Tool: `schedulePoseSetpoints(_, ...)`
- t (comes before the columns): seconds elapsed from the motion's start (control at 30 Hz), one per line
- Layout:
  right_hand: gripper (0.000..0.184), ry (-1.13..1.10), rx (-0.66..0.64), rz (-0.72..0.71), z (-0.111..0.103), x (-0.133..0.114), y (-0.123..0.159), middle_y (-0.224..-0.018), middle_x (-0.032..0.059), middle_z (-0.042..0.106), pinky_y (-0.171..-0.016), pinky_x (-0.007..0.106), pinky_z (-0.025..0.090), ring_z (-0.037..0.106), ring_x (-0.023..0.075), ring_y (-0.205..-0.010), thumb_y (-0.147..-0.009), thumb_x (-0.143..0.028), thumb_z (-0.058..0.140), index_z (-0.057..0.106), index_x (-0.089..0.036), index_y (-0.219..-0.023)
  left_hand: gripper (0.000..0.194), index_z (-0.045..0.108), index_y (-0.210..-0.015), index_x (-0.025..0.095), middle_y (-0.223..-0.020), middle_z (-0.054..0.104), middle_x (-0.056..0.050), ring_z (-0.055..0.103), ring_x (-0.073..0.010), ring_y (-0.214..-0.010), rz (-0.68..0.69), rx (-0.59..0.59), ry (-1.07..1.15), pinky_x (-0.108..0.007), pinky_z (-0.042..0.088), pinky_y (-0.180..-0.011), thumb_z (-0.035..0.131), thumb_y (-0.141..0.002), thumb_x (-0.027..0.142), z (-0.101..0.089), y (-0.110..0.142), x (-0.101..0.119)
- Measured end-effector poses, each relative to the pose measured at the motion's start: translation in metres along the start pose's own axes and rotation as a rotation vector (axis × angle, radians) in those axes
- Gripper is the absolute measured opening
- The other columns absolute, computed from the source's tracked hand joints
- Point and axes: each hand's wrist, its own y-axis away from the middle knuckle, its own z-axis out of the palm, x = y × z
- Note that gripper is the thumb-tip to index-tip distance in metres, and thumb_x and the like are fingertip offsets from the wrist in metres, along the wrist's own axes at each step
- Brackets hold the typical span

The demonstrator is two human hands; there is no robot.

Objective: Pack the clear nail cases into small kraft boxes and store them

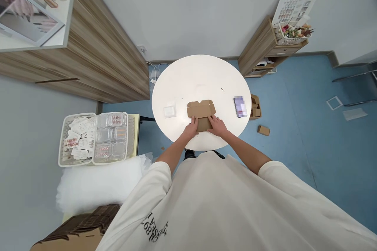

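Observation:
A brown cardboard box (201, 110), partly folded with its flap raised toward the far side, lies on the round white table (200, 70) in front of me. My left hand (192, 126) grips its left side, the thumb along the inner edge. On the opposite side my right hand (217, 126) holds the box's right wall, fingers closed over the cardboard. Left of the box sits a small clear plastic case (170, 111). Toward the table's right edge lies a purple phone-like item (240, 106), blurred in the picture.
White baskets (60, 145) at left hold cards and clear cases. Below them are a white wrap bundle (97, 184) and stacked flat cardboard (79, 235). A carton of small boxes (255, 106) and a loose box (263, 130) lie on the floor at right. Wooden cabinets (112, 39) flank the table.

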Motion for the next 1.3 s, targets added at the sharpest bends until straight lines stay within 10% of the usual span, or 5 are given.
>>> schedulePoseSetpoints(0.27, 0.093, 0.06, -0.077, 0.019, 0.004, -0.009, -0.012, -0.153, 0.0183, 0.035, -0.099, 0.044, 0.043, 0.047, 0.0363, -0.123, -0.081, -0.044, 0.073, 0.023, -0.021, -0.154, 0.106, 0.009, -0.161, 0.022, -0.167, 0.0, -0.025, 0.063, -0.0338, -0.116, 0.014, 0.032, 0.04, -0.039, 0.054, -0.086, 0.078, -0.082, 0.039, 0.0, 0.006, -0.003)
schedulePoseSetpoints(0.43, 0.088, 0.128, -0.099, 0.027, 0.0, -0.015, -0.013, -0.151, 0.0188, 0.036, -0.097, 0.043, 0.044, 0.048, 0.035, -0.12, -0.08, -0.042, 0.074, 0.027, -0.021, -0.151, 0.065, 0.025, -0.156, 0.022, -0.162, 0.027, -0.018, 0.058, -0.0312, -0.123, -0.021, 0.249, 0.119, -0.041, 0.05, -0.096, 0.048, -0.1, 0.045, -0.015, 0.017, -0.024)
schedulePoseSetpoints(0.7, 0.085, 0.181, -0.097, 0.034, -0.004, -0.019, -0.012, -0.15, 0.0188, 0.038, -0.094, 0.042, 0.045, 0.051, 0.0334, -0.116, -0.083, -0.044, 0.072, 0.027, -0.02, -0.151, 0.05, 0.039, -0.144, 0.014, -0.144, 0.048, -0.021, 0.047, -0.0354, -0.133, -0.647, 0.589, 0.38, -0.048, 0.044, -0.106, 0.044, -0.1, 0.037, -0.059, 0.004, -0.115)
schedulePoseSetpoints(1.07, 0.09, 0.168, -0.12, 0.062, -0.006, -0.021, -0.012, -0.151, 0.0169, 0.035, -0.095, 0.041, 0.044, 0.05, 0.0318, -0.116, -0.084, -0.043, 0.072, 0.021, -0.021, -0.154, 0.052, 0.049, -0.124, 0.018, -0.131, 0.058, -0.021, 0.055, -0.0388, -0.126, -0.873, 0.463, 0.757, -0.051, 0.043, -0.101, 0.074, -0.082, 0.035, -0.055, -0.035, -0.169)
schedulePoseSetpoints(1.3, 0.092, 0.137, -0.125, 0.062, -0.004, -0.019, -0.014, -0.151, 0.018, 0.034, -0.096, 0.043, 0.043, 0.048, 0.0334, -0.118, -0.082, -0.039, 0.074, 0.021, -0.021, -0.154, 0.025, 0.055, -0.09, 0.021, -0.097, 0.066, -0.008, 0.065, -0.0287, -0.097, -0.726, 0.428, 0.726, -0.038, 0.048, -0.082, 0.073, -0.081, 0.037, -0.057, -0.027, -0.179)
